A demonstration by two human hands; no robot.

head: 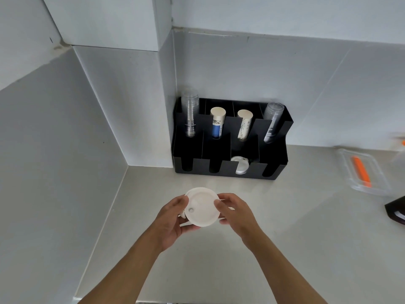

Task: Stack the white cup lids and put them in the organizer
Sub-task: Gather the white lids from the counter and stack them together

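Observation:
A stack of white cup lids (202,206) is held above the countertop between both hands. My left hand (170,218) cups it from the left and below. On the right rim, my right hand (234,212) pinches it with thumb and fingers. The top lid shows a small sip hole. Behind stands the black organizer (223,171) against the wall. Its front row has several slots; one slot, right of the middle, holds white lids (240,165).
The organizer's back row holds clear plastic cups (190,113) at the left, two paper cup stacks (218,122), and clear cups (271,121) at the right. A clear tray with an orange item (361,172) lies at the right. A dark object (396,212) sits at the right edge.

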